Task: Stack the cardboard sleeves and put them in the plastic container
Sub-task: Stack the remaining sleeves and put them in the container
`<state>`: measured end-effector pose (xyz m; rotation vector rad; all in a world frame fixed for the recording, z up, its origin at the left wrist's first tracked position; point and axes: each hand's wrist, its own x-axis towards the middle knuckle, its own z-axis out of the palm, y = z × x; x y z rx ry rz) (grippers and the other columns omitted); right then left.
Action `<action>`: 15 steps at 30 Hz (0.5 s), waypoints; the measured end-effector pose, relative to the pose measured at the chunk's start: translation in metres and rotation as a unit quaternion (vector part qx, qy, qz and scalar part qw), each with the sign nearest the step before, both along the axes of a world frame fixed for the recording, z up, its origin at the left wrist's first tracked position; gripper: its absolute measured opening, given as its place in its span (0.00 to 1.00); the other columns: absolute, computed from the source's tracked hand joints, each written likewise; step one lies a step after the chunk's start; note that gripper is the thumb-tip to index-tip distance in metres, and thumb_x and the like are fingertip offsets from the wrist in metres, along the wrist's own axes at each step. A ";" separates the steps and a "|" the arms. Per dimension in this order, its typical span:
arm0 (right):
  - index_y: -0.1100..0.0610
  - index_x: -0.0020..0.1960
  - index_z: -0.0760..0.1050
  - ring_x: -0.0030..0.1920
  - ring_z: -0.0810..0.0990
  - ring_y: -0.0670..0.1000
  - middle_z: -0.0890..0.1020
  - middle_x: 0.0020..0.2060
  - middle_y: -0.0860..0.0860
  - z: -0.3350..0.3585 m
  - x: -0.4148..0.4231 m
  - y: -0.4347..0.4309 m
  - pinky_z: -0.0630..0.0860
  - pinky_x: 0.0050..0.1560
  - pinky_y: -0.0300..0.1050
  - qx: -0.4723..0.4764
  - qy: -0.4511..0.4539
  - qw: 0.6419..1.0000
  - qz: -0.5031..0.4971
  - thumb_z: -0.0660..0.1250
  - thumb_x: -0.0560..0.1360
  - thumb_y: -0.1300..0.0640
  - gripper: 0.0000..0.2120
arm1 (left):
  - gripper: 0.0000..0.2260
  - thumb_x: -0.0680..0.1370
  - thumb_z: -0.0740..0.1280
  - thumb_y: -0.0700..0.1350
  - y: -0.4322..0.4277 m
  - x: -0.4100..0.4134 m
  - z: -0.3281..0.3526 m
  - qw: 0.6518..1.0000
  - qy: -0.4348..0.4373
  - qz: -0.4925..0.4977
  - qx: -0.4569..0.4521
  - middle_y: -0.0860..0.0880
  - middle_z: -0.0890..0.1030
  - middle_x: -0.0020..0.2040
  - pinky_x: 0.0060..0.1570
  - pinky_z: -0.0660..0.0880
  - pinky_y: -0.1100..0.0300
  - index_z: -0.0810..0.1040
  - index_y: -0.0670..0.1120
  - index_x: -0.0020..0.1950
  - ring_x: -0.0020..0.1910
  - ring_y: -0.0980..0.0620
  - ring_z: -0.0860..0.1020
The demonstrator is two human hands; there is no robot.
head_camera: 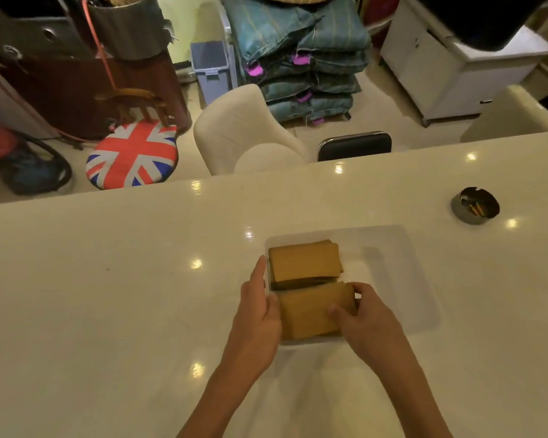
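Observation:
A clear plastic container sits on the white table. Two stacks of brown cardboard sleeves lie in its left half: a far stack and a near stack. My left hand presses against the left side of the near stack, with its index finger stretched along the container's left wall. My right hand grips the right end of the near stack, thumb on top. The right half of the container holds nothing.
A dark round ashtray stands on the table at the far right. Beyond the table's far edge are a cream chair, a black chair back and a flag-patterned stool.

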<state>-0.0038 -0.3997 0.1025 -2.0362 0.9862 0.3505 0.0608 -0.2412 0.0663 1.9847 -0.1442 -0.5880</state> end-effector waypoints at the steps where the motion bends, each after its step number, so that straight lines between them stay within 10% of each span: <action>1: 0.52 0.72 0.64 0.55 0.79 0.54 0.78 0.56 0.50 -0.001 0.001 0.003 0.73 0.51 0.45 -0.020 0.013 1.000 0.008 0.65 0.78 0.48 0.24 | 0.23 0.85 0.51 0.50 0.000 0.000 0.001 1.000 -0.001 -0.002 0.003 0.55 0.65 0.71 0.69 0.68 0.53 0.50 0.63 0.78 0.65 0.58 0.68; 15: 0.58 0.62 0.70 0.47 0.73 0.51 0.79 0.55 0.53 0.004 0.006 -0.001 0.69 0.48 0.44 -0.102 0.107 0.985 0.084 0.56 0.79 0.40 0.23 | 0.29 0.84 0.56 0.48 0.006 0.001 0.011 0.998 0.022 -0.063 0.012 0.57 0.63 0.68 0.48 0.67 0.71 0.43 0.64 0.78 0.54 0.65 0.71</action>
